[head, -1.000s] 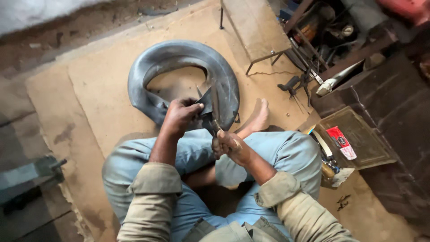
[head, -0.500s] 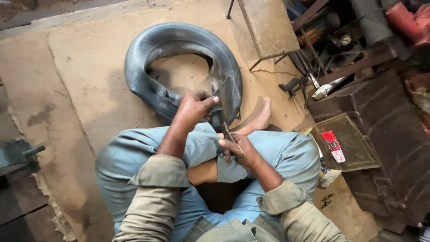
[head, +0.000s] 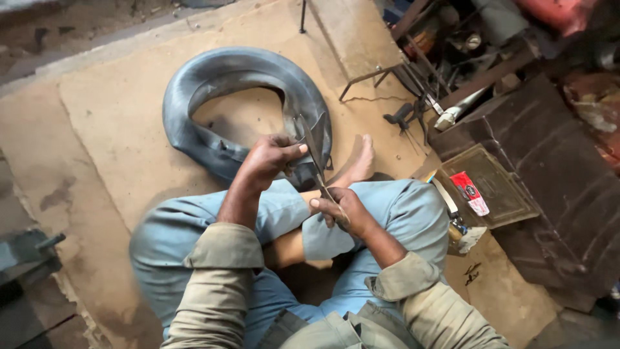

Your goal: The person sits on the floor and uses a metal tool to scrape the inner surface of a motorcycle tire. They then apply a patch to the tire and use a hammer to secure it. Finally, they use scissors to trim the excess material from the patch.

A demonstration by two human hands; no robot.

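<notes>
I sit cross-legged on a cardboard sheet (head: 116,110) in blue trousers. A black rubber inner tube (head: 213,84) lies curled on the cardboard in front of my knees. My left hand (head: 268,161) grips the near edge of the tube and holds it up. My right hand (head: 339,207) is closed on the handles of a pair of scissors (head: 313,152), whose blades point up into the rubber next to my left thumb. My bare foot (head: 358,161) rests beside the tube.
A flat olive metal box (head: 497,194) with a red-and-white packet (head: 470,190) sits at my right. Behind it lie metal rods, tools and a dark crate (head: 549,161). A grey metal block (head: 26,249) stands at the left edge.
The camera has drifted, so the tube sits lower in view. The scissor blades have swung upright against the tube edge. Both hands keep their hold.
</notes>
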